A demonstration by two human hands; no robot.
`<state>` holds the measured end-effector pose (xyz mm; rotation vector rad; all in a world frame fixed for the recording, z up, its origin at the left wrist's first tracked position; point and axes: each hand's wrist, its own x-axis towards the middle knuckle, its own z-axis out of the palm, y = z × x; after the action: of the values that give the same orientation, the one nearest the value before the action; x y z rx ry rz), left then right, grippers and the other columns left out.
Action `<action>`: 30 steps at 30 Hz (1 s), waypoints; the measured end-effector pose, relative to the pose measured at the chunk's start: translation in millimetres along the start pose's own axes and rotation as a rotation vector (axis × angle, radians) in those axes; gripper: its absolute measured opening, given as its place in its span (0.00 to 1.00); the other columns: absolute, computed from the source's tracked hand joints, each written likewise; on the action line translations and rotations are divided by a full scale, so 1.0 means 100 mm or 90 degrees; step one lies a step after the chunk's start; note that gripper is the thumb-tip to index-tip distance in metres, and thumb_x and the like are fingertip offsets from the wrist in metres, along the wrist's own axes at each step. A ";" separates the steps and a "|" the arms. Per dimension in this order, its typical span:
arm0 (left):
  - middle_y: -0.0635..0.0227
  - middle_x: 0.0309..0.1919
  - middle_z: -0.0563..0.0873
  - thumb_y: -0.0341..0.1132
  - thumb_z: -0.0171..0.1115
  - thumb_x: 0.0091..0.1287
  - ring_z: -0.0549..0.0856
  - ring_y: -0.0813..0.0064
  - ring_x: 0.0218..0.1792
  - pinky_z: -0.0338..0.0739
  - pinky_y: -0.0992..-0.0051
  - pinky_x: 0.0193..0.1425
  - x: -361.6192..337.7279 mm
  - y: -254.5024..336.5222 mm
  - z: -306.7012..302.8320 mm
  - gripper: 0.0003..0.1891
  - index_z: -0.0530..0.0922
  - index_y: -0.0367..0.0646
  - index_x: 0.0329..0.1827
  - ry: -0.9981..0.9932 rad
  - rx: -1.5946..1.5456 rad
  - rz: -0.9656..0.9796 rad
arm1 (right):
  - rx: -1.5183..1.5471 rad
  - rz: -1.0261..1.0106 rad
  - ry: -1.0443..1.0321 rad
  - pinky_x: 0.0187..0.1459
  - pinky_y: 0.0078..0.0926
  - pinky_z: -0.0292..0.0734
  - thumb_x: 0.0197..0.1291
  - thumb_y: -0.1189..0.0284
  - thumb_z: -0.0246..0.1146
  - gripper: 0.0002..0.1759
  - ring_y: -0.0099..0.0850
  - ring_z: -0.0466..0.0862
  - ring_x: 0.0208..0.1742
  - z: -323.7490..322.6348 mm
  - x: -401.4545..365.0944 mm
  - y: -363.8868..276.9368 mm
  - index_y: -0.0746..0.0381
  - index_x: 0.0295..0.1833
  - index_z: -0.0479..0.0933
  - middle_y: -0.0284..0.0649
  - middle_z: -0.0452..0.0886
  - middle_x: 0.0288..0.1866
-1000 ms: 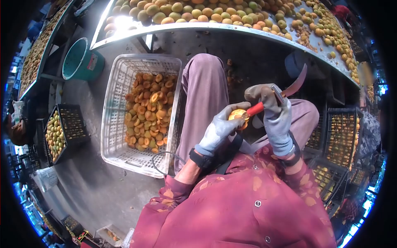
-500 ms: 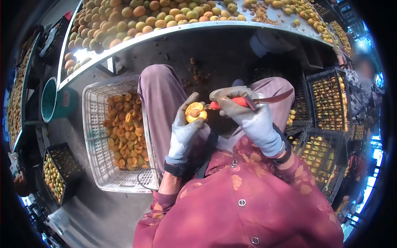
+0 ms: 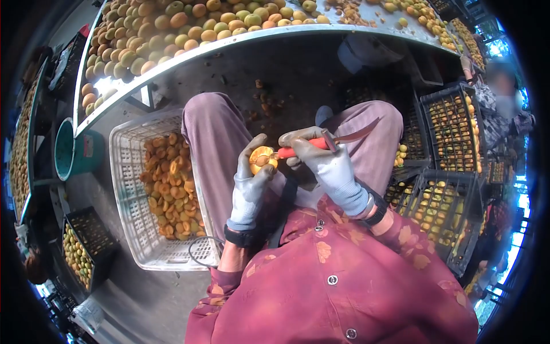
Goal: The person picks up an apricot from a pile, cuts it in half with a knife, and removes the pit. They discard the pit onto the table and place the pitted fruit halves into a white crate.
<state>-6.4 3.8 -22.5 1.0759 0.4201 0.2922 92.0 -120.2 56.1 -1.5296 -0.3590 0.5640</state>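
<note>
Between the thumb and fingers of my gloved left hand (image 3: 248,186) is an apricot half (image 3: 263,160), its cut face up and the brown pit showing in the middle. My gloved right hand (image 3: 326,166) is wrapped round the red handle of a knife (image 3: 301,148). A small tip at the handle's left end meets the fruit's edge by the pit, while the long blade points away to the right over my knee. Left of my leg stands a white plastic crate (image 3: 127,189), with a heap of cut apricot halves (image 3: 172,189) inside.
Ahead, a metal-edged table (image 3: 189,56) carries many whole apricots (image 3: 189,23). Black crates of fruit (image 3: 452,129) stack up on my right, and another person (image 3: 498,103) is beyond them. A green bucket (image 3: 69,149) and a black crate (image 3: 86,243) are at left.
Both hands, still holding the apricot half and the knife, have shifted slightly left in view. The knife tip stays at the fruit, and the whole view has moved a little.
</note>
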 end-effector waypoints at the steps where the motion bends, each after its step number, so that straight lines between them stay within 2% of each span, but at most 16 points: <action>1: 0.66 0.58 0.77 0.26 0.63 0.65 0.79 0.81 0.50 0.76 0.82 0.53 -0.01 0.01 0.00 0.30 0.66 0.37 0.71 -0.011 -0.030 -0.014 | 0.004 -0.009 -0.006 0.47 0.19 0.82 0.63 0.81 0.62 0.10 0.26 0.86 0.43 -0.02 0.02 0.07 0.68 0.49 0.81 0.40 0.84 0.48; 3: 0.66 0.55 0.78 0.28 0.60 0.67 0.79 0.81 0.49 0.76 0.82 0.53 -0.04 0.03 0.00 0.28 0.66 0.38 0.71 -0.012 -0.013 -0.017 | 0.009 -0.019 -0.009 0.45 0.18 0.82 0.64 0.80 0.61 0.09 0.25 0.86 0.42 -0.03 0.04 0.12 0.68 0.48 0.81 0.40 0.84 0.47; 5: 0.66 0.52 0.79 0.30 0.57 0.69 0.79 0.81 0.48 0.76 0.81 0.53 -0.03 0.06 0.01 0.26 0.66 0.38 0.70 -0.013 0.005 -0.018 | 0.128 0.123 0.035 0.41 0.17 0.82 0.63 0.77 0.62 0.08 0.24 0.86 0.39 -0.01 0.08 0.12 0.68 0.46 0.82 0.40 0.85 0.44; 6: 0.66 0.51 0.79 0.32 0.57 0.71 0.80 0.81 0.47 0.77 0.81 0.51 -0.04 0.09 0.02 0.24 0.67 0.38 0.69 0.005 0.053 -0.009 | 0.129 0.122 0.036 0.41 0.17 0.82 0.63 0.77 0.62 0.08 0.24 0.86 0.39 0.01 0.07 0.10 0.68 0.46 0.82 0.40 0.85 0.44; 8: 0.66 0.50 0.80 0.33 0.57 0.72 0.81 0.81 0.45 0.78 0.81 0.48 -0.03 0.10 0.04 0.22 0.68 0.39 0.68 0.021 0.102 0.002 | 0.217 0.223 0.103 0.35 0.18 0.79 0.67 0.70 0.60 0.11 0.22 0.81 0.28 0.04 0.06 0.03 0.69 0.45 0.80 0.37 0.83 0.30; 11: 0.66 0.48 0.81 0.34 0.55 0.74 0.81 0.81 0.43 0.79 0.82 0.43 -0.02 0.10 0.06 0.20 0.71 0.39 0.66 0.036 0.177 0.053 | 0.333 0.261 0.095 0.32 0.16 0.78 0.65 0.70 0.61 0.11 0.22 0.81 0.28 0.00 0.04 0.12 0.68 0.43 0.79 0.37 0.82 0.30; 14: 0.66 0.47 0.82 0.31 0.56 0.73 0.81 0.82 0.42 0.79 0.83 0.42 -0.03 0.15 0.09 0.18 0.72 0.39 0.64 0.050 0.179 0.029 | 0.357 0.328 0.137 0.30 0.15 0.77 0.64 0.69 0.61 0.11 0.21 0.80 0.27 -0.02 0.05 0.21 0.67 0.43 0.80 0.37 0.81 0.31; 16: 0.67 0.47 0.82 0.27 0.58 0.71 0.81 0.83 0.42 0.79 0.83 0.42 -0.03 0.16 0.10 0.19 0.72 0.40 0.65 0.044 0.111 -0.043 | 0.354 0.327 0.144 0.31 0.18 0.78 0.63 0.71 0.62 0.09 0.21 0.81 0.28 -0.02 0.03 0.18 0.66 0.43 0.80 0.36 0.82 0.33; 18: 0.68 0.46 0.82 0.26 0.59 0.69 0.81 0.83 0.41 0.78 0.83 0.42 -0.03 0.11 0.09 0.20 0.72 0.40 0.65 0.038 0.145 -0.035 | 0.350 0.326 0.152 0.32 0.20 0.80 0.62 0.73 0.64 0.08 0.22 0.82 0.29 0.01 -0.01 0.18 0.66 0.44 0.80 0.36 0.82 0.34; 20: 0.68 0.46 0.82 0.25 0.60 0.68 0.81 0.83 0.40 0.78 0.83 0.42 -0.03 0.07 0.09 0.21 0.72 0.40 0.65 0.033 0.181 -0.028 | 0.244 0.097 0.097 0.31 0.18 0.81 0.62 0.72 0.64 0.09 0.22 0.83 0.29 0.09 -0.06 0.23 0.65 0.44 0.81 0.36 0.83 0.36; 21: 0.68 0.46 0.82 0.25 0.60 0.68 0.80 0.84 0.39 0.77 0.83 0.41 -0.03 0.07 0.10 0.21 0.72 0.40 0.65 0.044 0.157 -0.039 | 0.245 0.098 0.101 0.31 0.18 0.81 0.62 0.72 0.64 0.09 0.22 0.83 0.29 0.09 -0.06 0.21 0.65 0.44 0.81 0.36 0.83 0.36; 23: 0.69 0.45 0.82 0.25 0.61 0.68 0.79 0.84 0.38 0.77 0.83 0.41 -0.01 0.09 0.12 0.21 0.73 0.40 0.65 0.055 0.134 -0.045 | 0.275 0.247 0.130 0.31 0.17 0.82 0.63 0.71 0.64 0.10 0.22 0.84 0.29 0.08 0.01 0.12 0.65 0.45 0.81 0.37 0.84 0.38; 25: 0.70 0.42 0.81 0.23 0.59 0.68 0.75 0.89 0.31 0.71 0.87 0.32 -0.02 0.11 0.12 0.21 0.72 0.40 0.64 0.045 0.143 -0.062 | 0.285 0.276 0.134 0.30 0.18 0.82 0.64 0.69 0.63 0.11 0.22 0.83 0.29 0.05 0.01 0.11 0.65 0.45 0.81 0.37 0.84 0.38; 27: 0.69 0.43 0.81 0.24 0.59 0.68 0.78 0.87 0.35 0.74 0.86 0.37 -0.04 0.15 0.14 0.20 0.73 0.40 0.63 0.045 0.153 -0.089 | 0.328 0.328 0.153 0.29 0.18 0.81 0.65 0.66 0.62 0.11 0.23 0.83 0.27 0.01 0.01 0.20 0.64 0.43 0.81 0.37 0.84 0.38; 29: 0.68 0.45 0.82 0.26 0.59 0.69 0.80 0.83 0.40 0.77 0.83 0.45 -0.03 0.19 0.18 0.19 0.73 0.39 0.63 0.052 0.242 -0.074 | 0.335 0.323 0.151 0.30 0.19 0.81 0.65 0.65 0.61 0.12 0.24 0.83 0.28 -0.04 0.00 0.30 0.63 0.44 0.80 0.37 0.84 0.38; 30: 0.68 0.45 0.82 0.26 0.59 0.69 0.80 0.83 0.40 0.77 0.83 0.45 -0.03 0.18 0.17 0.19 0.73 0.39 0.63 0.049 0.245 -0.073 | 0.372 0.341 0.139 0.31 0.20 0.82 0.66 0.65 0.61 0.12 0.25 0.83 0.30 -0.07 0.00 0.37 0.63 0.45 0.80 0.37 0.84 0.39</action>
<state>-1.3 -2.5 1.1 1.4127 0.6215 0.1531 91.9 -127.7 19.4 -1.0887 0.3763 0.8218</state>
